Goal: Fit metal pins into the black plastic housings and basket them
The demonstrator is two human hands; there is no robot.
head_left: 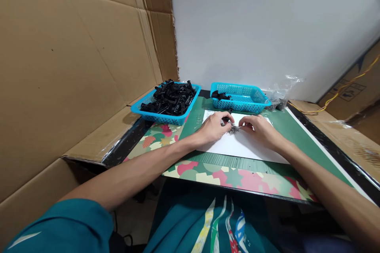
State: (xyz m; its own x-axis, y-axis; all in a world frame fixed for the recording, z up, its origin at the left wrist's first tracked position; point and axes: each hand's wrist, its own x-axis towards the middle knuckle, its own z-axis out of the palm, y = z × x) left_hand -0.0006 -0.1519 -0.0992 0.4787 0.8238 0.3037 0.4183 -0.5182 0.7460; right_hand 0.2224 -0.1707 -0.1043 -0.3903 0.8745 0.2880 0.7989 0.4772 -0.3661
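My left hand (214, 127) has its fingers curled round a small black plastic part (227, 119), mostly hidden behind them. Beside its fingertips lies a small heap of tiny silvery metal pieces (232, 129) on a white sheet (246, 147). On the heap's other side, my right hand (260, 129) is closed in a pinch, its fingertips at the edge of the pieces. Whatever sits in that pinch is too small to name. Both wrists rest low over the sheet.
At the back left, a blue basket (166, 119) is heaped with black plastic parts (170, 97). Another blue basket (242, 104) holds a few black parts (220, 95). Clear plastic bags (279, 97) stand to its right. Cardboard (74, 47) walls the left side.
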